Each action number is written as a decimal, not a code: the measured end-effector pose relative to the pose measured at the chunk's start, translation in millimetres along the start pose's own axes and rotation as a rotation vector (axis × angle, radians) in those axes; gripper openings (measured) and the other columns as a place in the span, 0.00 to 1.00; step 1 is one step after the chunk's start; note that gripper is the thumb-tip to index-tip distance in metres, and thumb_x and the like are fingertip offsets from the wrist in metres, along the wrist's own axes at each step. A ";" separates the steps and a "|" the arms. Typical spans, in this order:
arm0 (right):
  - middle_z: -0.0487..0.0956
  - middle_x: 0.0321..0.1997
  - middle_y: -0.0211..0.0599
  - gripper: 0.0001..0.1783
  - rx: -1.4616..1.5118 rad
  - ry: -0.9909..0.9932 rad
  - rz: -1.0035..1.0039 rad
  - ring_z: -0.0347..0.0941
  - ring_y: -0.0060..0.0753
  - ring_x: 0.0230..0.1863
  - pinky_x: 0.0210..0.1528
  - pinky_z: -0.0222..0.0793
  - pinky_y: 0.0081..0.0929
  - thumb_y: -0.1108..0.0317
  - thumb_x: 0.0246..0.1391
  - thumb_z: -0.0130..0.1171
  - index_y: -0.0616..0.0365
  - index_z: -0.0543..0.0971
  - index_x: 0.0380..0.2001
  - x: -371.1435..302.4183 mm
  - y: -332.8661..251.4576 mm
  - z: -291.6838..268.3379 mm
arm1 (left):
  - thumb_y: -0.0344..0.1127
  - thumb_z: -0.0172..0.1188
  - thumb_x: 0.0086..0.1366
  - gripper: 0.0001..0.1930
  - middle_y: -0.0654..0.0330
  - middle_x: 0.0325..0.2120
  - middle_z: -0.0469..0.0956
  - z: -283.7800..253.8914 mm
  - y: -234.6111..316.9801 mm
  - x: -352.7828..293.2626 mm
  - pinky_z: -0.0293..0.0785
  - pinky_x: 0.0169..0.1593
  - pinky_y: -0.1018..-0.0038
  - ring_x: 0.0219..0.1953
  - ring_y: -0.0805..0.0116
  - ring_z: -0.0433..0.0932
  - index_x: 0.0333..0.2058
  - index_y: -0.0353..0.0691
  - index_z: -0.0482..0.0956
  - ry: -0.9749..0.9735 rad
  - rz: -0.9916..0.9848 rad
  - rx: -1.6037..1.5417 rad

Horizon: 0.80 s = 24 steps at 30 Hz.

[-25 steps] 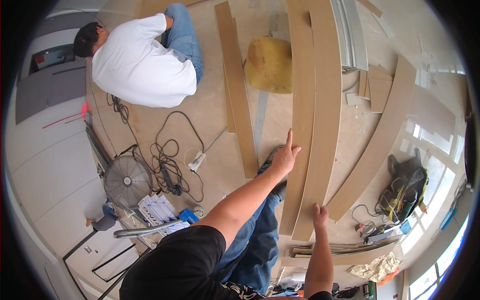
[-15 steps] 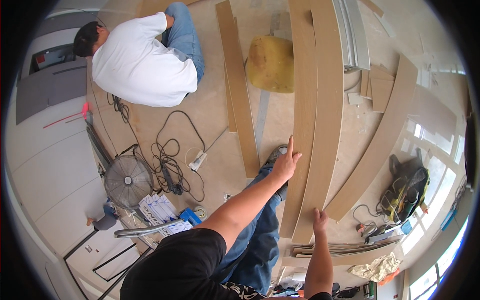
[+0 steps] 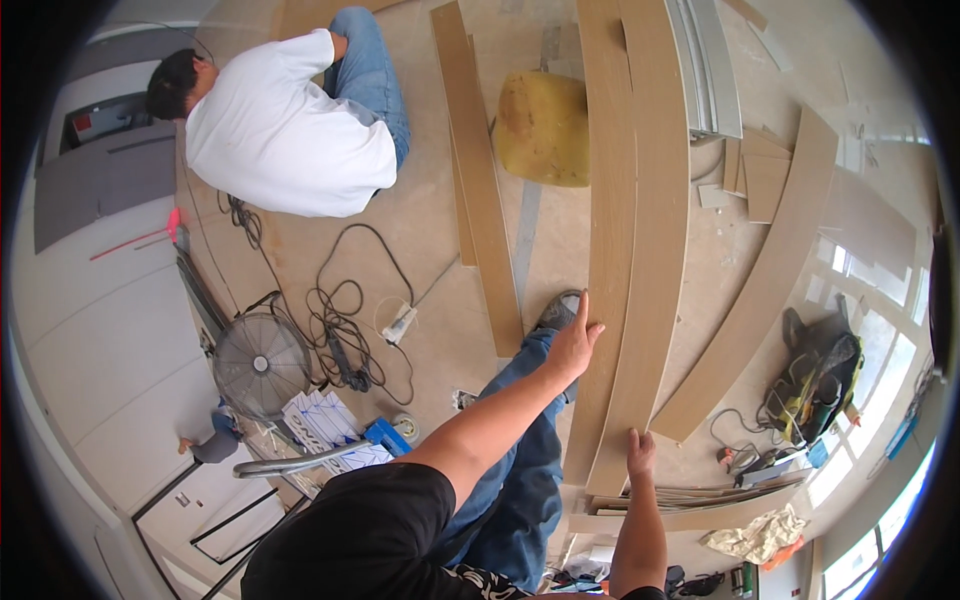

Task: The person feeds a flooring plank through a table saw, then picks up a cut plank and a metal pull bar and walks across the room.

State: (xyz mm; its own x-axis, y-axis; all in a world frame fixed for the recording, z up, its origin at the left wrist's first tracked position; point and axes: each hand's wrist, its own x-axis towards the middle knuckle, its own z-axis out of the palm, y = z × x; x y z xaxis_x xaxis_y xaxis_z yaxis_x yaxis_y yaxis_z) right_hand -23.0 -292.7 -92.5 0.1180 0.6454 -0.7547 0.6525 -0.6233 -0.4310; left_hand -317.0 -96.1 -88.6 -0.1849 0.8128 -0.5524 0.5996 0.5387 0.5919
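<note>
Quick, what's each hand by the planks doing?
Left hand: pointing along the left plank; can't tell whether it's gripping.
Right hand: at the right plank; can't tell whether it's gripping.

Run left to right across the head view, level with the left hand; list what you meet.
Round fan, tangled black cord, left hand, paired long planks, single plank on the floor, dark bag.

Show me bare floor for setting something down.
Bare floor shows between the cable tangle and the narrow planks, and, with a few specks, between the long planks and the single plank to their right. Crowded: lower left around the fan, and right around the dark bag.
</note>
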 end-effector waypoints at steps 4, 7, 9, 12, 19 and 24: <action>0.76 0.27 0.60 0.26 0.056 0.006 0.004 0.71 0.64 0.33 0.36 0.64 0.52 0.49 0.62 0.57 0.65 0.73 0.27 -4.4 -2.0 -1.7 | 0.47 0.54 0.71 0.40 0.40 0.27 0.80 4.1 -4.0 -4.8 0.75 0.29 0.53 0.27 0.41 0.80 0.72 0.42 0.42 -0.032 -0.027 0.008; 0.76 0.27 0.61 0.26 0.028 -0.008 0.018 0.71 0.66 0.34 0.37 0.64 0.53 0.48 0.62 0.56 0.65 0.73 0.28 -7.1 1.7 -3.2 | 0.47 0.54 0.72 0.40 0.41 0.26 0.80 7.1 -5.7 -7.9 0.75 0.28 0.53 0.27 0.41 0.80 0.72 0.42 0.41 -0.030 -0.022 0.023; 0.76 0.28 0.61 0.27 0.009 -0.020 0.013 0.71 0.67 0.34 0.37 0.65 0.53 0.47 0.62 0.56 0.65 0.73 0.28 -8.2 4.9 -2.5 | 0.47 0.53 0.72 0.40 0.41 0.25 0.80 8.3 -7.9 -10.7 0.74 0.27 0.53 0.27 0.41 0.79 0.72 0.42 0.40 -0.014 -0.004 0.037; 0.75 0.27 0.62 0.28 -0.042 0.035 -0.011 0.70 0.67 0.34 0.37 0.64 0.53 0.46 0.62 0.55 0.66 0.73 0.27 -13.2 21.3 1.3 | 0.47 0.53 0.72 0.40 0.42 0.25 0.80 10.9 -3.7 -16.5 0.74 0.26 0.53 0.26 0.41 0.79 0.72 0.42 0.39 -0.022 -0.004 0.044; 0.75 0.27 0.62 0.30 -0.047 -0.017 0.025 0.70 0.69 0.34 0.37 0.63 0.55 0.44 0.62 0.54 0.66 0.72 0.27 -19.9 24.0 -1.0 | 0.48 0.53 0.72 0.41 0.43 0.25 0.80 18.1 -12.1 -25.8 0.74 0.25 0.55 0.25 0.42 0.79 0.72 0.42 0.39 -0.007 0.014 0.029; 0.75 0.27 0.62 0.30 -0.065 -0.009 0.027 0.70 0.69 0.34 0.37 0.64 0.55 0.44 0.62 0.54 0.66 0.72 0.27 -28.4 30.5 1.6 | 0.47 0.54 0.72 0.40 0.40 0.24 0.79 22.6 -17.5 -33.3 0.73 0.25 0.54 0.25 0.41 0.79 0.71 0.38 0.42 0.035 0.059 -0.036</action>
State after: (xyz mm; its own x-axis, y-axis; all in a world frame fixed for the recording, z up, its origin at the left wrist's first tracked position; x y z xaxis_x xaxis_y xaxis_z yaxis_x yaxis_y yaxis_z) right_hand -7.7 -330.8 -85.0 0.1303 0.6244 -0.7702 0.6964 -0.6105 -0.3772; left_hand -303.7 -137.6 -93.9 -0.1774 0.8504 -0.4953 0.5818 0.4966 0.6442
